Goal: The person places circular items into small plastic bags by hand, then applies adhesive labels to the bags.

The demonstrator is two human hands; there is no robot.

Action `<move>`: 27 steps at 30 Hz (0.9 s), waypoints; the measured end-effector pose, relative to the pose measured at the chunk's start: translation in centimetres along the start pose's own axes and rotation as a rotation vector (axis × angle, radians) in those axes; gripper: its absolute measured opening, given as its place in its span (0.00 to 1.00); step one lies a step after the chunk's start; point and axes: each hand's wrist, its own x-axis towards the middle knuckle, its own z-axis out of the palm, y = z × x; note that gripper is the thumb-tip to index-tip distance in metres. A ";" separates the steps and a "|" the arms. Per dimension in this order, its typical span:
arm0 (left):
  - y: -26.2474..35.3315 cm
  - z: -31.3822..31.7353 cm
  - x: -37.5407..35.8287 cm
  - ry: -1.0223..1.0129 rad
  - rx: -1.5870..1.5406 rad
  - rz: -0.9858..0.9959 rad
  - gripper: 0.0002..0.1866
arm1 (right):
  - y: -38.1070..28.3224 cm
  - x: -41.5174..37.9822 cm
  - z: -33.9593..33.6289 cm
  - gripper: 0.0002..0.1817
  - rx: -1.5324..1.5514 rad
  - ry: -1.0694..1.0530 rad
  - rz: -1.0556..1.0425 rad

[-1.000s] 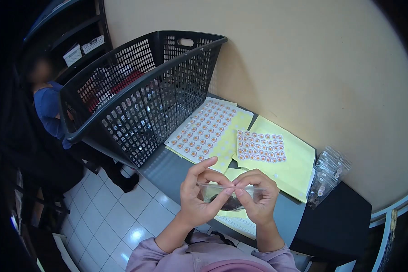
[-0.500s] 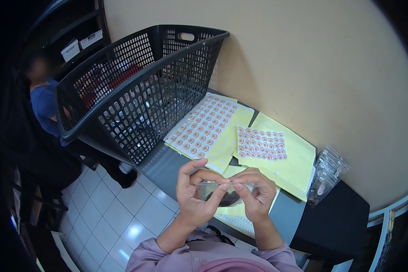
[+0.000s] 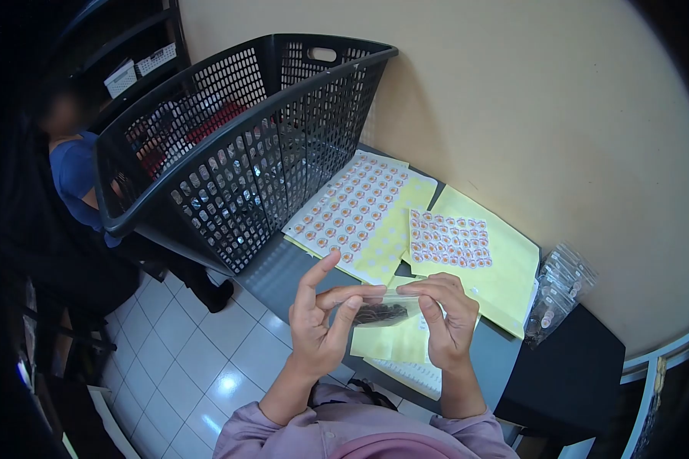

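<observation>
Small clear plastic bag (image 3: 383,310) with dark stuff inside, held up in the air between both hands, above the near edge of the grey table (image 3: 283,271). Left hand (image 3: 319,325): thumb and middle finger pinch the bag's left end, index finger sticks up free. Right hand (image 3: 445,317): fingers curled, gripping the bag's right end along its top edge. Can't tell what the dark contents are.

On the table behind the hands: yellow backing sheets (image 3: 505,268), some bare. One big sticker sheet (image 3: 352,210) with rows of small round orange stickers lies just beside the basket; a smaller sticker sheet (image 3: 449,239) sits on the yellow sheets to its right. More yellow sheet under the hands.

Pile of clear bags (image 3: 559,287) at the table's right, near the wall, apart from the hands.

Black mesh laundry basket (image 3: 230,153) stands tilted at the table's left end, touching the beige wall (image 3: 513,99).

Another person in a blue top (image 3: 73,176) sits beyond the basket, lower left. White tile floor (image 3: 199,359) below. Pink sleeves (image 3: 344,432) at the bottom edge.
</observation>
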 end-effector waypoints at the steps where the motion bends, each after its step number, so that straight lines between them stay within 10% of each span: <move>1: 0.1 -0.3 0.1 -0.018 0.030 0.014 0.24 | 0.0 0.1 -0.1 0.07 -0.002 0.000 0.005; 10: 1.1 -7.5 -0.8 -0.372 -0.141 -0.130 0.26 | -0.9 -0.6 0.9 0.10 0.283 -0.483 0.013; 19: -6.0 -8.1 -5.1 -0.511 -0.021 -0.495 0.28 | 0.6 -5.0 4.3 0.14 0.297 -0.252 0.219; 27: -11.2 -1.9 -2.4 -0.188 -0.588 -0.984 0.19 | 6.9 -13.1 1.7 0.29 -0.677 0.167 0.560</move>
